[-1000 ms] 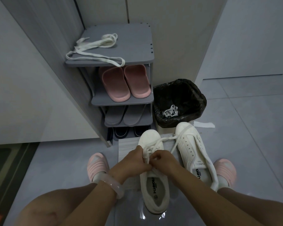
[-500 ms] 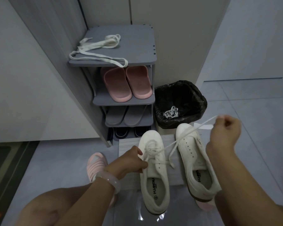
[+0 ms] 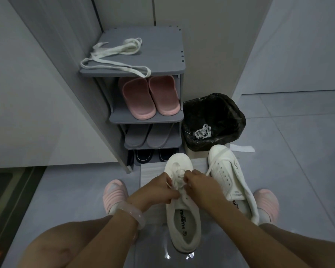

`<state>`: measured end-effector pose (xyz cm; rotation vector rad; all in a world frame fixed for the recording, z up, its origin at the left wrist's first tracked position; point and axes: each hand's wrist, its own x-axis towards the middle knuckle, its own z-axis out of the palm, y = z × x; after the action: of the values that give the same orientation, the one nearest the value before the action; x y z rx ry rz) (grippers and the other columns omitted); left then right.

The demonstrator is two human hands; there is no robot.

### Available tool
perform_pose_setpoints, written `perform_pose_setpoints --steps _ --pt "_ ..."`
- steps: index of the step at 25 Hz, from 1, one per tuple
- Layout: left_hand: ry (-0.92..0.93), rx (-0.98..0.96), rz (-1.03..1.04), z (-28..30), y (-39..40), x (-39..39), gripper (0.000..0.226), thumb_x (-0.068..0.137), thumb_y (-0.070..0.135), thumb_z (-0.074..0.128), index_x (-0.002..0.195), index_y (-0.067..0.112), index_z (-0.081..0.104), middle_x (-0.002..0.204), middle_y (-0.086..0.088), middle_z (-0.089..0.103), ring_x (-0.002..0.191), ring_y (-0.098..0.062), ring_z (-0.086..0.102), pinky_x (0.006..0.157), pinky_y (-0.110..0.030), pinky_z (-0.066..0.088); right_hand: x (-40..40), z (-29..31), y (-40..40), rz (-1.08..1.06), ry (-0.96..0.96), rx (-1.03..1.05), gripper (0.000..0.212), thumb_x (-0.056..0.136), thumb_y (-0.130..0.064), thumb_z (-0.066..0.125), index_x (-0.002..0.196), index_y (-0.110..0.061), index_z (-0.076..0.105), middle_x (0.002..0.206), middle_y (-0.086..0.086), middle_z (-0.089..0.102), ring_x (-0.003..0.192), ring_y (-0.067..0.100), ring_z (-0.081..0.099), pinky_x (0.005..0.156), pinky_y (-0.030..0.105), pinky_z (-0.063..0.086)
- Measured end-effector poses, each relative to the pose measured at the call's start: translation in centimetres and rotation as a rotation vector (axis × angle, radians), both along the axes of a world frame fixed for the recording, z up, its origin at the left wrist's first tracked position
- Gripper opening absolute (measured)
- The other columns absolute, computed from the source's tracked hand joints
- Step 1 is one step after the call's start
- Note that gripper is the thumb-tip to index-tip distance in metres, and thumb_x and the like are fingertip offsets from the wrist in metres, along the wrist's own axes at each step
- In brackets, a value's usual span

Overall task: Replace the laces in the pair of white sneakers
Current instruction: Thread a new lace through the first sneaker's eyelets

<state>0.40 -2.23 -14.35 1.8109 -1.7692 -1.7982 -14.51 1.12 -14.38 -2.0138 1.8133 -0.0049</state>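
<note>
Two white sneakers stand on the floor in front of me. On the left sneaker (image 3: 184, 221), my left hand (image 3: 157, 190) and my right hand (image 3: 201, 185) both pinch the white lace (image 3: 177, 176) over its eyelets. A loose end of that lace trails across the right sneaker (image 3: 228, 175), whose eyelets are bare. Another white lace (image 3: 114, 55) lies loose on top of the grey shoe rack (image 3: 162, 47). A crumpled lace (image 3: 202, 131) sits inside the black-lined bin (image 3: 238, 120).
The rack holds pink slippers (image 3: 149, 97), grey slippers (image 3: 149, 136) and dark shoes (image 3: 153, 154). A paper strip (image 3: 242, 148) lies by the bin. Both sneakers rest on a pale mat (image 3: 153, 171). My feet in pink slippers (image 3: 115, 192) flank them. Walls close in left and behind.
My right hand, which had pulled the lace out high to the right, has come back down to the left sneaker's eyelets beside my left hand.
</note>
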Motion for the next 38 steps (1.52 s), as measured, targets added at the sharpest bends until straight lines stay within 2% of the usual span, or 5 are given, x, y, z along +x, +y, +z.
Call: perform_pose_setpoints --steps 12,19,24,30,38 --pt "0.067 0.131 0.108 0.2 0.1 0.6 0.036 0.08 0.009 0.066 0.107 0.014 0.044 0.081 -0.008 0.06 0.068 -0.015 0.059 0.076 -0.031 0.056 -6.2 4.1 -2.2 -0.501 -0.072 -0.209 0.013 0.094 -0.013 0.045 0.095 -0.005 0.055 0.107 0.012 0.05 0.086 0.029 0.055 0.067 0.031 0.039" --pt "-0.035 -0.401 -0.214 -0.1 -0.1 0.1 0.011 0.088 0.022 0.061 0.088 0.019 0.049 0.082 0.006 0.052 0.076 -0.013 0.052 0.064 -0.013 0.04 -3.8 3.4 -0.9 -0.107 -0.083 0.453 0.031 0.089 -0.029 0.055 0.116 -0.017 0.05 0.112 0.006 0.06 0.099 0.022 0.059 0.084 0.034 0.048" --pt "-0.084 -0.397 -0.175 -0.9 -0.7 0.1 0.013 0.093 0.015 0.052 0.081 0.012 0.056 0.081 0.004 0.053 0.073 -0.011 0.052 0.06 -0.01 0.037 -1.6 1.9 -0.7 0.048 0.019 0.075 0.043 0.094 -0.022 0.046 0.136 -0.025 0.038 0.134 0.005 0.04 0.106 0.028 0.057 0.083 0.035 0.047" --pt "-0.108 -0.158 0.119 -1.2 -0.5 0.1 0.024 0.093 0.015 0.05 0.069 0.016 0.05 0.072 0.002 0.054 0.061 -0.007 0.053 0.051 -0.015 0.039 -1.0 1.0 -0.3 0.07 -0.019 0.047 0.012 0.095 -0.022 0.044 0.099 -0.012 0.049 0.112 0.005 0.048 0.088 0.029 0.059 0.068 0.034 0.044" --pt "-0.293 -0.665 -0.277 -0.1 -0.1 0.1 0.006 0.088 0.014 0.053 0.089 0.009 0.055 0.087 0.003 0.045 0.083 -0.015 0.048 0.067 -0.02 0.031 -2.2 0.6 -0.3 0.06 -0.128 0.219 0.012 0.095 -0.027 0.046 0.087 -0.018 0.05 0.081 0.0 0.051 0.076 0.019 0.053 0.07 0.032 0.045"
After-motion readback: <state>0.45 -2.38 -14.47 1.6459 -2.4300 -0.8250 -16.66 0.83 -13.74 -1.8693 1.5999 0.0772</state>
